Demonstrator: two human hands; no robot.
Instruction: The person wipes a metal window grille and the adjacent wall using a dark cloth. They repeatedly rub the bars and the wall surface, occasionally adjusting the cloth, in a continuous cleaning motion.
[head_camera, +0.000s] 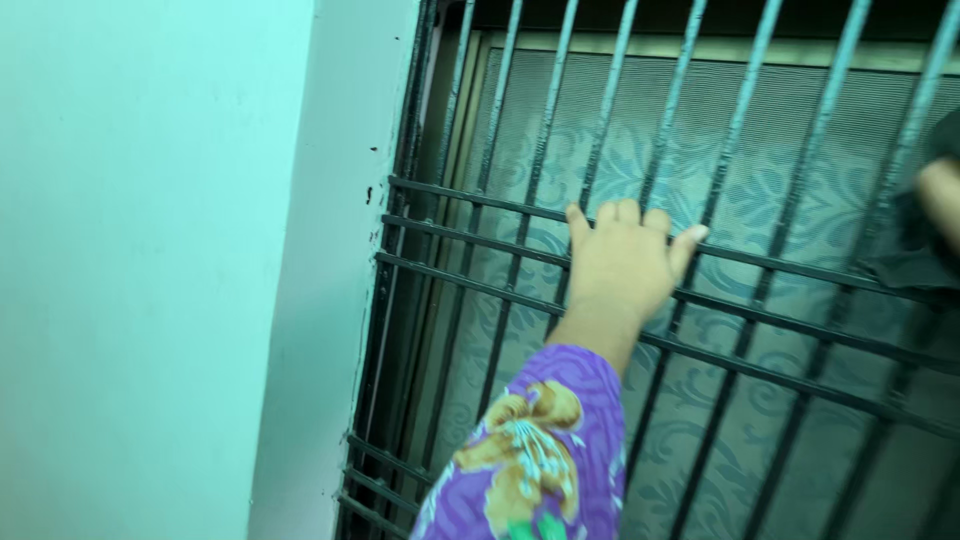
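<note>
Head view: left hand (622, 262) grips a horizontal bar of the dark, chipped-paint window grille (500, 215), frame centre. Right hand (940, 205), right edge, clutches a dark cloth (915, 255) against it.

A dark painted metal window grille (700, 300) of upright and crossing bars blocked the whole opening; only narrow slots lay between its bars. Just behind it, a patterned frosted glass pane (620, 140) closed off those slots. The pale plaster wall (150, 270) shut the grille's left edge. The left hand (625, 265) gripped a crossbar mid-grille, and a dark cloth (915, 240) covered bars at the right edge.
</note>
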